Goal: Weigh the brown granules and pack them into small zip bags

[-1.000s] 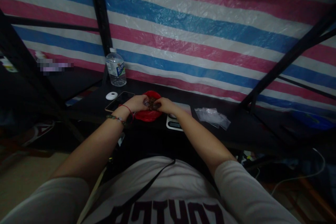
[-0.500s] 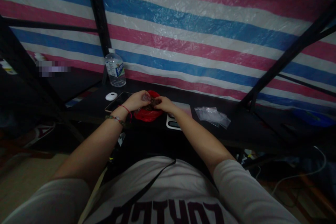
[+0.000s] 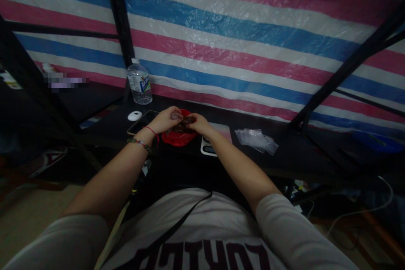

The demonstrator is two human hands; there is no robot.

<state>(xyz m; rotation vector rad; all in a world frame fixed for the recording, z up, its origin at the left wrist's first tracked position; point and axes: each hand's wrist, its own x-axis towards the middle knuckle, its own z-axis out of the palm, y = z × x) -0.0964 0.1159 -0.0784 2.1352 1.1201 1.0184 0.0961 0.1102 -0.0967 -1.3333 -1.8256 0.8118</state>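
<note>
Head view shows a small clear bag (image 3: 176,115) pinched in the fingers of the left hand (image 3: 164,120), held just above a red bowl (image 3: 179,137) near the front edge of the dark table (image 3: 284,158). The right hand (image 3: 198,123) meets it over the bowl, fingertips closed on a dark clump (image 3: 183,126) of what may be dried fruit or sweets; the dim light makes it hard to tell. Judging by this, the step in hand is filling the bag from the bowl, and the next move calls for holding the bag mouth open while the right fingers feed the clump in without spilling. Just right of the bowl sits a small scale (image 3: 209,147), partly hidden by the right forearm. Further right along the table lies a pile of empty clear bags (image 3: 257,139). Toward the left back corner stand a phone (image 3: 139,121), a white mouse (image 3: 134,115) and a water bottle (image 3: 139,83) against the striped tarp (image 3: 240,29).
</note>
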